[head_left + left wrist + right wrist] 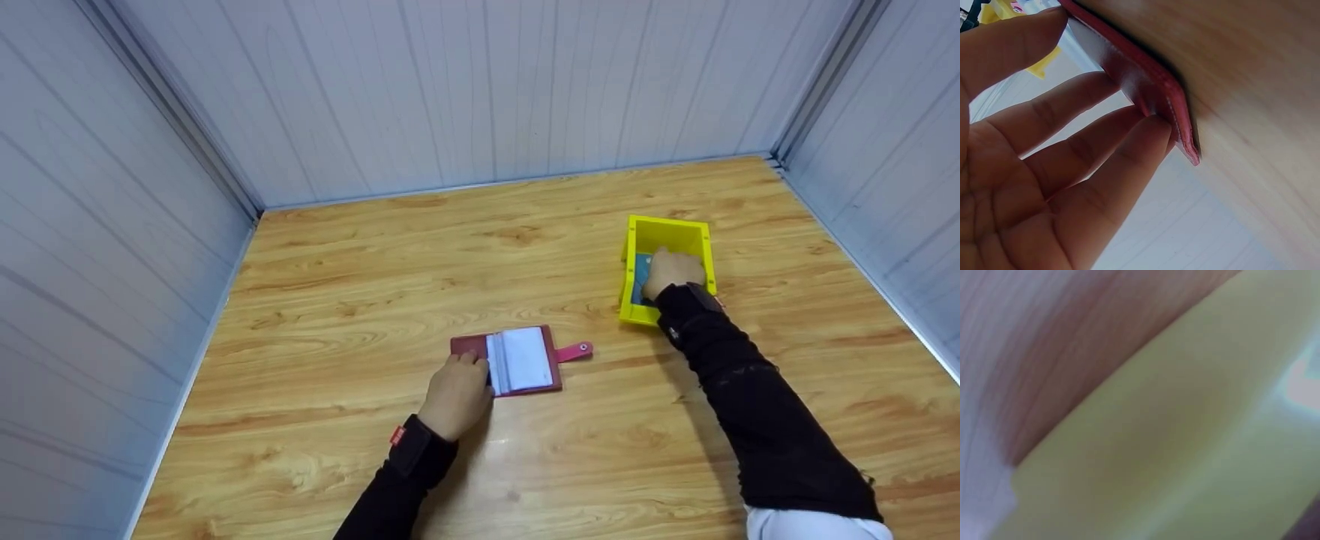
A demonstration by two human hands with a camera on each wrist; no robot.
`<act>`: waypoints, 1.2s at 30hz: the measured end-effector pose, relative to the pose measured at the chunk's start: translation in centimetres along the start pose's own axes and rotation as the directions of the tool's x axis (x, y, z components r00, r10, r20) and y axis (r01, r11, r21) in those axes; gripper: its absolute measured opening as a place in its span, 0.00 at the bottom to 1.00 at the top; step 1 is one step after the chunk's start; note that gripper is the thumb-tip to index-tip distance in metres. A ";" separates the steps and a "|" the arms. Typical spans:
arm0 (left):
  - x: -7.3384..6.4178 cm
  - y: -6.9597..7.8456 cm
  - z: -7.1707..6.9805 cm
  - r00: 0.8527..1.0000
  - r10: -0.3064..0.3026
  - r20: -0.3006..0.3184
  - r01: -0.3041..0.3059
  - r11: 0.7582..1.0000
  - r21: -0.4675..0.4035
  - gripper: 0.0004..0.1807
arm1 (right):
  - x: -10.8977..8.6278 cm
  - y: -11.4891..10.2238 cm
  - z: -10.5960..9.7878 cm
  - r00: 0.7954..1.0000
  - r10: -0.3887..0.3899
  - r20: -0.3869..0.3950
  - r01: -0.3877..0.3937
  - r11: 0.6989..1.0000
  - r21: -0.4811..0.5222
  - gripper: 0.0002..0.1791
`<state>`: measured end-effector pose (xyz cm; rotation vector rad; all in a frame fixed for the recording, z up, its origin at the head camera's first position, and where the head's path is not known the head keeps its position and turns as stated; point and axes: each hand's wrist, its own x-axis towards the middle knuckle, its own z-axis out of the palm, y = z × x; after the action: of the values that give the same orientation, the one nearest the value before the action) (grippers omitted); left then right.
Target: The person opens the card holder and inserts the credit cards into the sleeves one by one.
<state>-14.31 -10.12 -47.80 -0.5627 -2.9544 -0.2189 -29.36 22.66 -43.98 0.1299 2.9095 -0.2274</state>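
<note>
A left hand (456,394) on the red holder (526,360), a right hand (675,271) in the yellow bin (660,226)

Left and nearer than the bin, the holder lies spread flat, pale sleeves showing. The left hand's loosely extended fingers touch the cover farthest from the bin. The right hand's fingertips are hidden inside the bin, beside a blue item (642,271); its grip cannot be told. Under the bin runs a wood-grain table (360,285); behind it and to both sides stand pale panelled walls (465,90).
</note>
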 end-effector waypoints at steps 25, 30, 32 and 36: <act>-0.2 0.3 -0.4 1.000 0.006 0.020 -0.006 1.000 -0.014 0.12 | -1.9 0.3 -2.7 0.967 -0.045 -0.251 0.103 0.969 0.224 0.19; -0.2 0.2 -0.4 1.000 0.009 0.009 -0.009 1.000 -0.013 0.11 | -3.6 -0.9 -4.0 0.896 -0.087 -0.436 0.213 0.945 0.249 0.11; -0.2 0.2 -0.4 1.000 0.011 0.008 -0.011 1.000 -0.012 0.11 | -4.3 -1.5 -4.4 0.877 -0.099 -0.469 0.246 0.933 0.262 0.12; -0.3 0.2 -0.2 1.000 0.014 -0.012 -0.014 1.000 -0.016 0.11 | -5.2 -3.0 -4.7 0.878 -0.147 -0.455 0.323 0.884 0.338 0.16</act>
<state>-13.97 -10.09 -47.59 -0.5816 -2.9386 -0.2445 -25.61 20.11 -37.86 -0.1431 3.2507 -0.9650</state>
